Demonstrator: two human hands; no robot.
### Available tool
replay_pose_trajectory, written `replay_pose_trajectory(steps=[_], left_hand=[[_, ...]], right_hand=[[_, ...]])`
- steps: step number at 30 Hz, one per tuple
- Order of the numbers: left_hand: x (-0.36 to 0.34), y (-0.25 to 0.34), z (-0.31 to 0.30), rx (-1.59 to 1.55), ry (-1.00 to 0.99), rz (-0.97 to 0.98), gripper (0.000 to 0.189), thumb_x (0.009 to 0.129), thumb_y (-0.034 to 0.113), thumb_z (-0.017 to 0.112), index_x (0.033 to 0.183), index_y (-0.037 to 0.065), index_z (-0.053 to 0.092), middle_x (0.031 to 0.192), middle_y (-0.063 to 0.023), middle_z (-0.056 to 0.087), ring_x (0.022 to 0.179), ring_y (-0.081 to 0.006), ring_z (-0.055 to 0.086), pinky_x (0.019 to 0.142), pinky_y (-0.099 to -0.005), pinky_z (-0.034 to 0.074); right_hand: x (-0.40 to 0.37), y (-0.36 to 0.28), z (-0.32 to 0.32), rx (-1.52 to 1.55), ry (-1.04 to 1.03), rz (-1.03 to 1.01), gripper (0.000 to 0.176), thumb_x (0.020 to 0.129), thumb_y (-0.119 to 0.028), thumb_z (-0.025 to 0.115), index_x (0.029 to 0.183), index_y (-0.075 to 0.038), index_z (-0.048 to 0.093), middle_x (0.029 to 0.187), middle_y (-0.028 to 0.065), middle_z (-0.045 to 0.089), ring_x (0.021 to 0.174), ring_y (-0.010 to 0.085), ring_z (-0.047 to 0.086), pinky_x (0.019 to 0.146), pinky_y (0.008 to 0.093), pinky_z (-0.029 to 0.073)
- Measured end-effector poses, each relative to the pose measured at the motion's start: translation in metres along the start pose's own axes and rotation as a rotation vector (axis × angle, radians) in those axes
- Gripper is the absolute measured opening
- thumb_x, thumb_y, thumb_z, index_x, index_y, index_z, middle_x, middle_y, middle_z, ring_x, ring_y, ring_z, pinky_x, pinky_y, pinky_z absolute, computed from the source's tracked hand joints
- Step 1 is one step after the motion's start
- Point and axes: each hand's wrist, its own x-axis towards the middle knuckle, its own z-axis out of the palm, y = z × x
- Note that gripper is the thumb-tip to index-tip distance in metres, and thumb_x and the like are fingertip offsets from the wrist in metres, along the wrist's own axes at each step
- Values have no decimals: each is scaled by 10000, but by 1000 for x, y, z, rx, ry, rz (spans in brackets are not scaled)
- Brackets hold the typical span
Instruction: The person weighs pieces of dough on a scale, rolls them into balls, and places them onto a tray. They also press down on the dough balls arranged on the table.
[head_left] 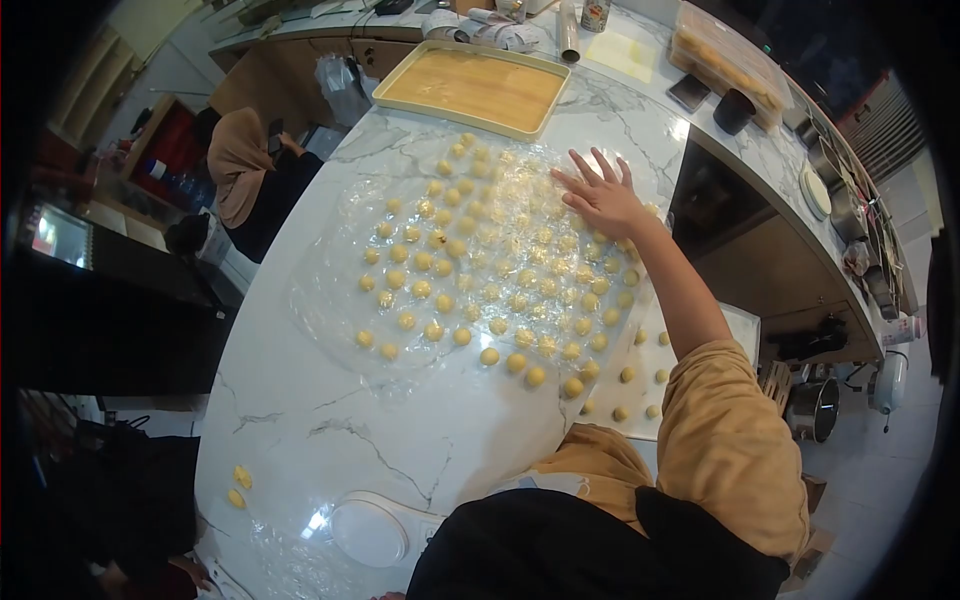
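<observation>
My right hand [603,200], fingers spread and palm down, is over the far right part of a clear plastic sheet [330,270]. Its fingers look to be resting on the plastic, though the contact is hard to make out. Under and around the sheet lie many small pale-yellow dough balls [421,289], spaced out in loose rows on the marble-patterned table [300,410]. Several balls along the near edge, such as one dough ball [535,376], appear uncovered. My left hand is not in view.
A shallow yellow tray [470,88] stands at the far end. Beside my right arm, a white tray [735,325] holds more balls. Near me are a white scale [368,530] and two yellow pieces [238,485]. A person [245,175] is beyond the table's left side, holding a phone.
</observation>
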Motion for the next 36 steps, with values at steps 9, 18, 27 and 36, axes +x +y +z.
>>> replay_pose_trajectory(steps=[9, 18, 27, 36], left_hand=[[-1, -1, 1, 9, -1, -8, 291, 877, 250, 532, 847, -38, 502, 1072, -149, 460, 604, -140, 432, 549, -287, 397], [-18, -10, -9, 10, 17, -25, 294, 878, 251, 530, 859, -41, 503, 1081, -148, 458, 601, -137, 427, 546, -284, 394], [-43, -27, -23, -19, 12, -77, 297, 879, 252, 527, 872, -45, 504, 1089, -147, 455, 597, -135, 422, 542, -281, 391], [-45, 3, -36, 146, 4, -59, 310, 889, 239, 498, 884, -71, 496, 1097, -169, 449, 694, -183, 453, 603, -286, 391]], right_hand=[[11, -5, -9, 44, -28, 39, 579, 913, -618, 211, 1407, -334, 315, 1523, 47, 142, 1405, 298, 53, 1089, 536, -16], [60, -46, -8, 112, 62, -180, 657, 916, -608, 245, 1443, -215, 231, 1501, 7, 221, 1398, 213, 138, 1100, 530, 37], [67, -51, -3, 109, -66, -140, 676, 924, -596, 220, 1452, -174, 198, 1509, 12, 194, 1393, 214, 160, 1103, 522, 67], [70, -58, -1, 128, -71, -111, 712, 902, -629, 259, 1448, -175, 209, 1512, 27, 182, 1389, 258, 169, 1099, 533, 91]])
